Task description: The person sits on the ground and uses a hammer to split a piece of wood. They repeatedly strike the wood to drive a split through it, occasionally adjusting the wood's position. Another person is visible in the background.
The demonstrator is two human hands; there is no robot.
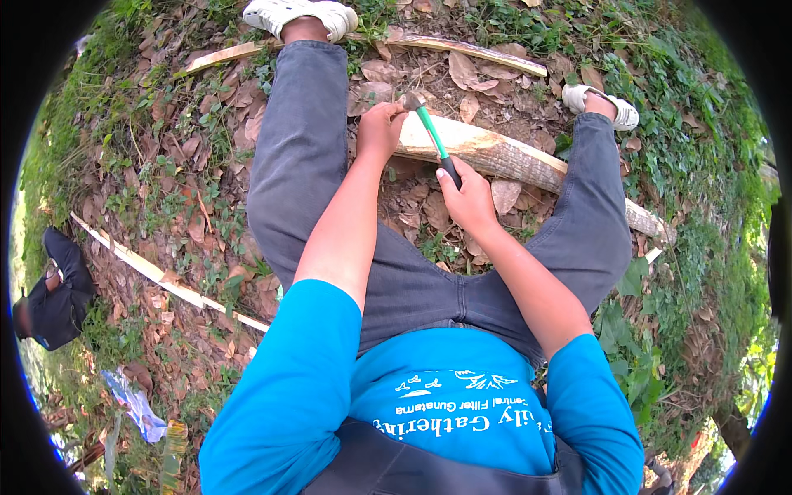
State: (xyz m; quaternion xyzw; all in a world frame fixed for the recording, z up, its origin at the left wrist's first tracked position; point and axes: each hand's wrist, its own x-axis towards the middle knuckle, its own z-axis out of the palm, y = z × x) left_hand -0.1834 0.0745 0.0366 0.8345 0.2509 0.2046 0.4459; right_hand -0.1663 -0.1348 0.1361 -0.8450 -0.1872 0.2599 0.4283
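My right hand [470, 198] is wrapped round the black grip of a hammer [430, 130] with a green handle. The hammer's metal head is right beside the fingertips of my left hand [380, 132]. Those fingers are pinched together at the log's left end, and whatever they hold is too small to make out. Between my spread legs lies a log [516, 162], its pale wood bared on the upper left side and rough grey bark along the near side. Its right part passes behind my right leg.
Dry leaves and green weeds cover the ground. Long pale wood strips lie beyond the log [462, 48] and at the left [165, 280]. A dark bag-like thing [62, 293] is at the far left, and a crumpled pale blue wrapper [136, 406] lies lower left.
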